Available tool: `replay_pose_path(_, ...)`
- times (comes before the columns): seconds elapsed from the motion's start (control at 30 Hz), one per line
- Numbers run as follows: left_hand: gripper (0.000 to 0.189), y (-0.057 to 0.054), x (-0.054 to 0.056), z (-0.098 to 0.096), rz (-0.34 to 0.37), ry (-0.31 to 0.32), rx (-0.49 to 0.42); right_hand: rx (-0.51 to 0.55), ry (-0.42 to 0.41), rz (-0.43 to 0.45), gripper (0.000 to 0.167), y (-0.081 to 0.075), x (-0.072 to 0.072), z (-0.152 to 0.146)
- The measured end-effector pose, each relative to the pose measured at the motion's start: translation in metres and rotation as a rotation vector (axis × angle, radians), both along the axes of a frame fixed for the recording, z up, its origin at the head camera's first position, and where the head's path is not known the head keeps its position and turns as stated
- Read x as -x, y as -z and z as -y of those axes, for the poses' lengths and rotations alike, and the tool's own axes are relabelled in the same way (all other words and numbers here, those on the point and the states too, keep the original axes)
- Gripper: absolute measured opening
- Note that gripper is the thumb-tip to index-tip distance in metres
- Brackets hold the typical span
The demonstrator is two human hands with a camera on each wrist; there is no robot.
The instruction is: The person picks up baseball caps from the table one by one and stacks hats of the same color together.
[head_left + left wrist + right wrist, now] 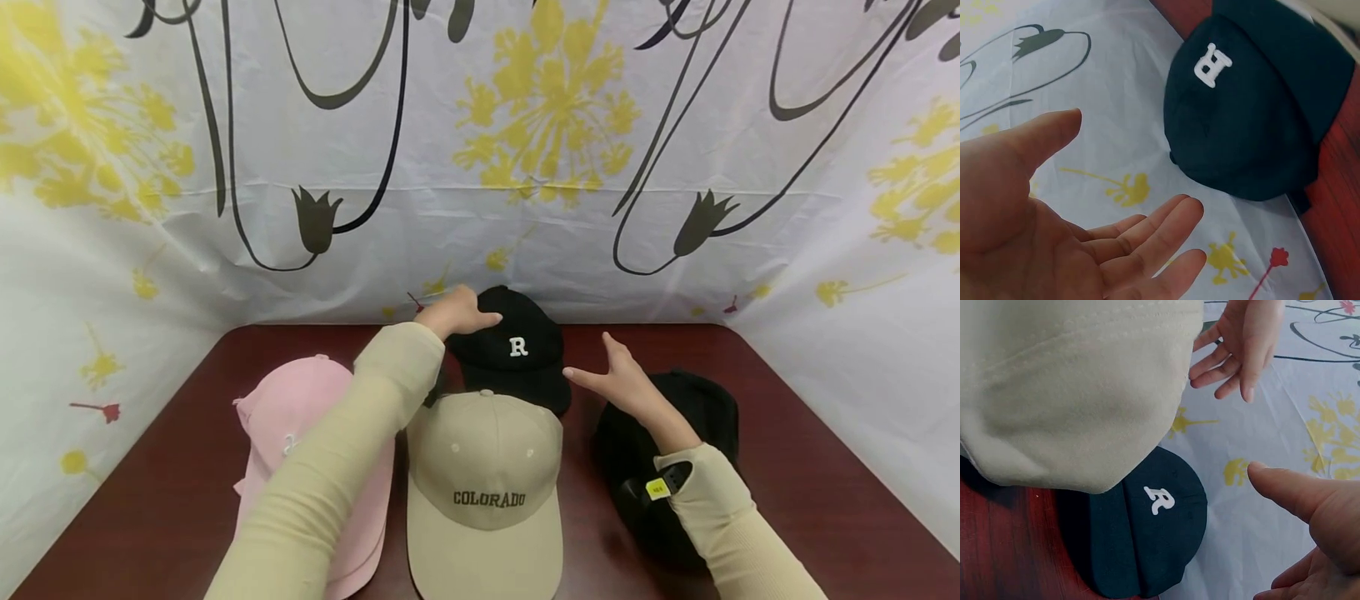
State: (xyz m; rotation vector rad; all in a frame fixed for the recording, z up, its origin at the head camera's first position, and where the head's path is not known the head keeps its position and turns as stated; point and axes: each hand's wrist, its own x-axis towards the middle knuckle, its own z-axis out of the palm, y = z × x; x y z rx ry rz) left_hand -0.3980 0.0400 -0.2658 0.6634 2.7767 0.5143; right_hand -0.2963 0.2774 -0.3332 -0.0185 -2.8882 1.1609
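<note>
A black cap (517, 367) with a white letter R sits at the back of the table. Over its left side in the head view is my left hand (457, 313), fingers relaxed and thumb held apart. The left wrist view shows that palm with nothing in it, the cap (1241, 119) beyond the fingertips. My right hand (624, 385) is to the right of the R cap, thumb and fingers spread and holding nothing. In front of the R cap stands a beige cap (487, 450) lettered COLORADO; it fills much of the right wrist view.
Pink caps (300, 400), stacked, lie to the left, partly behind my left sleeve. Black headwear (705, 417) sits at the right, partly behind my right forearm. The dark red table (795, 467) meets a patterned white cloth (480, 233) at the back and sides.
</note>
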Motion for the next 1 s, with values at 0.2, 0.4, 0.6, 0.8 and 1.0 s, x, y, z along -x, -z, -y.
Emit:
replay_pose_path(0.2, 0.044, 0.008, 0.009, 0.006, 0.026, -0.028, -0.001, -0.001, -0.005, 0.029, 0.097, 0.003, 0.007, 0.000)
replay_pose_path(0.4, 0.051, 0.010, 0.018, 0.014, 0.020, -0.040, -0.008, -0.015, 0.000, 0.042, 0.096, 0.005, 0.014, -0.002)
replay_pose_path(0.6, 0.061, 0.042, 0.054, 0.017, -0.001, -0.010, 0.005, -0.018, 0.001, 0.058, 0.096, 0.009, 0.021, -0.003)
replay_pose_path(0.8, 0.065, 0.066, 0.072, 0.014, 0.015, -0.003, 0.012, -0.002, -0.014, 0.076, 0.095, 0.013, 0.029, 0.002)
replay_pose_path(1.0, 0.071, 0.087, 0.086, 0.008, 0.009, -0.031, 0.049, 0.014, -0.023, 0.102, 0.096, 0.018, 0.035, 0.005)
